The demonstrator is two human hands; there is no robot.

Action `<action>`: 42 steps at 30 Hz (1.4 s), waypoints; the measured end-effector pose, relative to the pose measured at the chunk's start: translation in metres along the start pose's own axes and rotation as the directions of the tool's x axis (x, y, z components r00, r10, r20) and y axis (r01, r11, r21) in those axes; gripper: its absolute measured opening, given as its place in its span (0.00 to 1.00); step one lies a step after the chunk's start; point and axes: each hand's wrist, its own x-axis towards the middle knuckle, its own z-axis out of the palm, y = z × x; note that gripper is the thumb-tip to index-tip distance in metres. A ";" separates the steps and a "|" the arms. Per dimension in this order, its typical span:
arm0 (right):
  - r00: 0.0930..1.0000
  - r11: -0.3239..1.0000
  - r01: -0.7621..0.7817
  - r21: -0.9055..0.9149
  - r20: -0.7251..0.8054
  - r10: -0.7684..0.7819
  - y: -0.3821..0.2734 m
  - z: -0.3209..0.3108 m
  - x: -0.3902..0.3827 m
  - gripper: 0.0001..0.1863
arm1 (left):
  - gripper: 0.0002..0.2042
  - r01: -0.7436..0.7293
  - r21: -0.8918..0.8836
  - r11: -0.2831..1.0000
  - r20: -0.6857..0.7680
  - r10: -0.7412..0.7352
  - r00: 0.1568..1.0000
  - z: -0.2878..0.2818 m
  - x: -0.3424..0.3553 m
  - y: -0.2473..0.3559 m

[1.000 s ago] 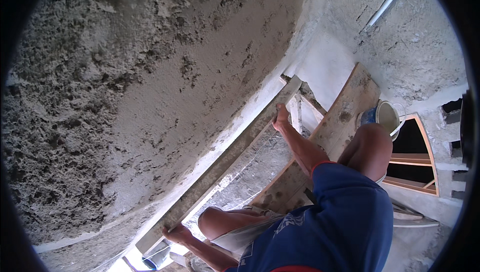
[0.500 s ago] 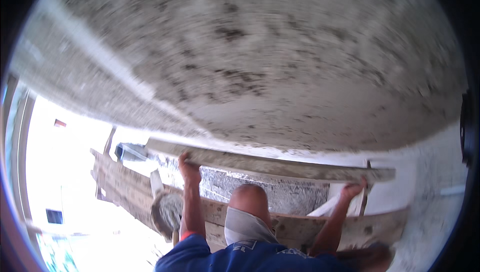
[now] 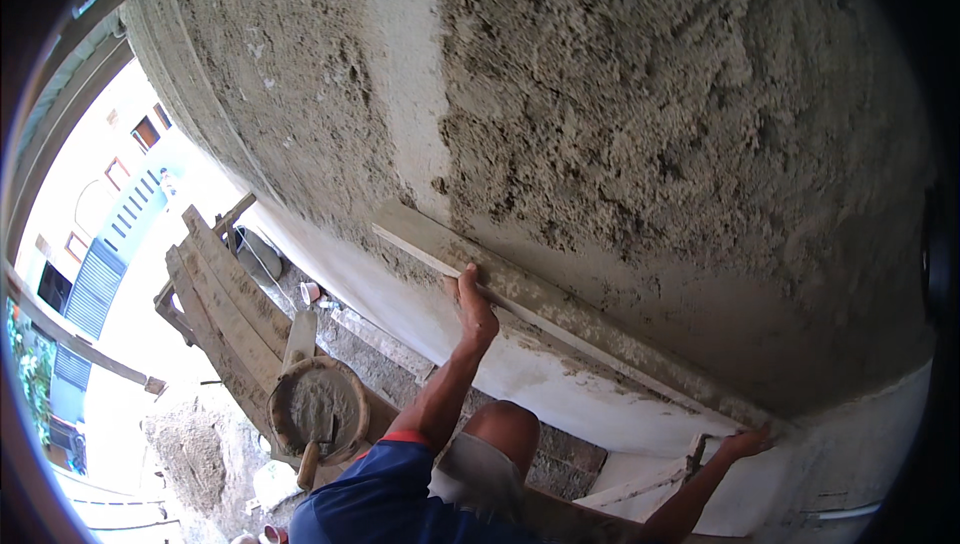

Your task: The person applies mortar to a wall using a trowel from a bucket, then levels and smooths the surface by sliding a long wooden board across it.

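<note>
Straightedge: a long, pale, mortar-smeared wooden straightedge board (image 3: 560, 316) is lying flat against the rough grey plastered wall (image 3: 640, 124), slanting down from its upper left end to its lower right end.
Left hand: the left hand (image 3: 474, 306) is gripping the straightedge near its upper left part, fingers curled over its upper edge and thumb beneath.
Right hand: the right hand (image 3: 745, 442) is pressing against the straightedge's lower right end; whether its fingers are wrapping it I cannot tell.
Wall: coarse wet plaster is covering the area above the straightedge, while a smoother whitish band (image 3: 520, 374) is running just below it.
Below the straightedge: a round mortar-filled pan (image 3: 318, 406) is sitting on weathered wooden planks (image 3: 225, 309), well below its upper left end.
</note>
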 end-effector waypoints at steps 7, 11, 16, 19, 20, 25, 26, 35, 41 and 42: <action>0.992 0.943 -0.078 0.322 -0.068 0.106 -0.037 0.047 -0.068 0.27 | 0.18 -0.404 0.033 0.914 0.047 0.402 0.914 0.049 0.037 0.056; 0.978 0.894 -0.191 0.405 -0.003 0.210 -0.082 0.076 -0.113 0.27 | 0.15 -0.550 -0.022 0.835 0.111 0.549 0.829 0.082 0.078 0.123; 0.988 0.984 -0.090 0.155 -0.112 0.108 -0.091 0.082 -0.126 0.30 | 0.17 -0.622 -0.037 0.782 0.309 0.600 0.738 0.090 0.113 0.175; 0.989 0.988 -0.101 0.116 -0.094 0.112 -0.082 0.070 -0.114 0.30 | 0.19 -0.537 -0.058 0.841 0.313 0.527 0.790 0.089 0.107 0.176; 0.994 0.993 -0.080 0.089 -0.067 0.086 -0.077 0.065 -0.108 0.29 | 0.20 -0.527 -0.105 0.843 0.377 0.524 0.763 0.088 0.100 0.174; 0.991 0.990 -0.115 0.077 -0.055 0.119 -0.045 0.035 -0.042 0.32 | 0.22 -0.369 0.004 0.930 0.235 0.358 0.904 0.083 0.038 0.120; 0.989 0.991 -0.115 0.068 -0.084 0.120 -0.034 0.027 -0.022 0.30 | 0.23 -0.311 0.083 0.947 0.202 0.290 0.936 0.077 0.020 0.103; 0.999 0.975 -0.034 0.220 0.042 0.026 0.049 -0.018 0.080 0.25 | 0.24 0.047 0.258 0.965 0.059 -0.064 0.996 0.033 -0.042 0.008; 0.987 0.945 -0.006 0.326 0.155 -0.047 -0.038 0.031 -0.004 0.24 | 0.33 -0.012 -0.045 0.999 0.158 0.019 0.987 0.041 0.025 0.055; 0.992 0.956 -0.003 0.292 0.123 -0.035 -0.061 0.042 -0.022 0.25 | 0.34 -0.024 -0.013 1.000 0.227 0.027 0.973 0.041 0.042 0.076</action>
